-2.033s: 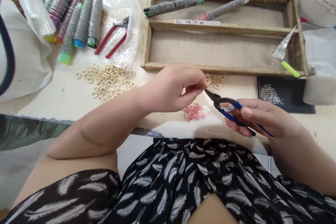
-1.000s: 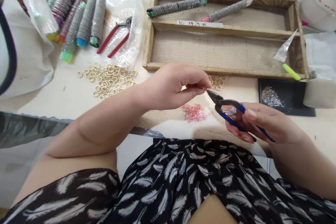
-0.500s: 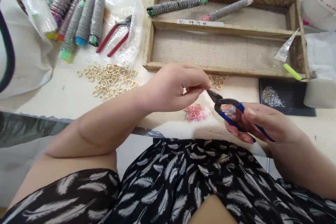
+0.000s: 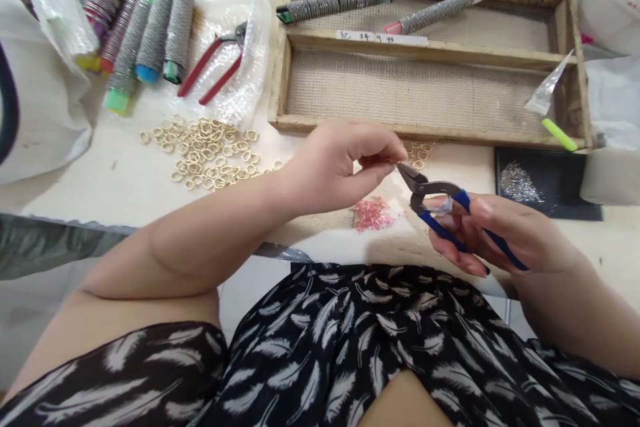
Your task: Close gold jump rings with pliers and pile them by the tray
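My right hand (image 4: 495,227) is wrapped round the blue handles of a pair of pliers (image 4: 419,188), a bit of white material showing between the grips. The plier tips touch the fingertips of my left hand (image 4: 345,163). Thumb and forefinger of that hand are pinched together; what they hold is too small and hidden to make out. Beneath them lies a pile of small pink pieces (image 4: 373,213). Gold rings (image 4: 419,152) lie just behind the fingertips, and a larger heap of gold rings (image 4: 205,153) spreads left of my left forearm.
Behind my hands stands a wooden frame with mesh compartments (image 4: 425,132), two wire-wrapped rods (image 4: 340,3) in its far one. A black tray (image 4: 570,187) holds silvery bits at right. Red-handled pliers (image 4: 213,67) and several coil-wound tubes (image 4: 155,33) rest on plastic at left.
The whole view has shifted slightly. My left fingertips and the plier tips stay together, a touch further right; the grip of both hands looks the same.
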`<state>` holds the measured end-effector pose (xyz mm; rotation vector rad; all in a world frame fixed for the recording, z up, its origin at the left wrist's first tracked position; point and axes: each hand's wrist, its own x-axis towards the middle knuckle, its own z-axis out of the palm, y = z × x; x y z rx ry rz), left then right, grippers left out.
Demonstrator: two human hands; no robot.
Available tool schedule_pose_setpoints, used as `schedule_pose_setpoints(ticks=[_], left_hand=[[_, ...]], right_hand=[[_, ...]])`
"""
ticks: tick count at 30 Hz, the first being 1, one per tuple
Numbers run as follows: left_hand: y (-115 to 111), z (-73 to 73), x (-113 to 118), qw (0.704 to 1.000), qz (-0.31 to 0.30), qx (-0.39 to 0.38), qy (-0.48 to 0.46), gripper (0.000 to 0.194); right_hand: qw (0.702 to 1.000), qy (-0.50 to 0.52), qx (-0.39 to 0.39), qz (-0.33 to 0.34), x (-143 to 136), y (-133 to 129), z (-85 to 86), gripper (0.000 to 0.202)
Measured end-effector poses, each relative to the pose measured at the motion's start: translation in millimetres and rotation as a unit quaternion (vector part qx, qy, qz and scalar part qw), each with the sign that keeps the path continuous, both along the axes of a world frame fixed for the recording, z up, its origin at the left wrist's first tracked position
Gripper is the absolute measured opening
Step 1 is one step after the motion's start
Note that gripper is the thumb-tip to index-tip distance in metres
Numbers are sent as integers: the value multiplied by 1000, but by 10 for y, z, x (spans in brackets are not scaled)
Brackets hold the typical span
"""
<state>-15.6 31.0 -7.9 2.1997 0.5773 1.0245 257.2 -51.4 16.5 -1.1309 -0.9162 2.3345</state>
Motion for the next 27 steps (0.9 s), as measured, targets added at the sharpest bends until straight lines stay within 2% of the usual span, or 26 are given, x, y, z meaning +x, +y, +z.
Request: schedule_pose_setpoints(ticks=[5,12,15,20,27], left_hand=[[66,68,-74,993,-54,-100,18,13],[116,135,-120,987,-85,-129,37,14],[108,151,-121,988,-78,-130,37,13],[84,155,-114,991,-64,-104,47,15],[92,137,-125,997,-61,18,51,19]], right_hand=[[1000,23,-2,18,-2,3,-20,52],[1000,16,0,14,-11,-25,-16,53],[1000,14,-6,12,-19,-31,-11,54],[1000,10,-14,14,-21,-21,-18,54],[998,41,-35,13,-15,-12,-25,52]])
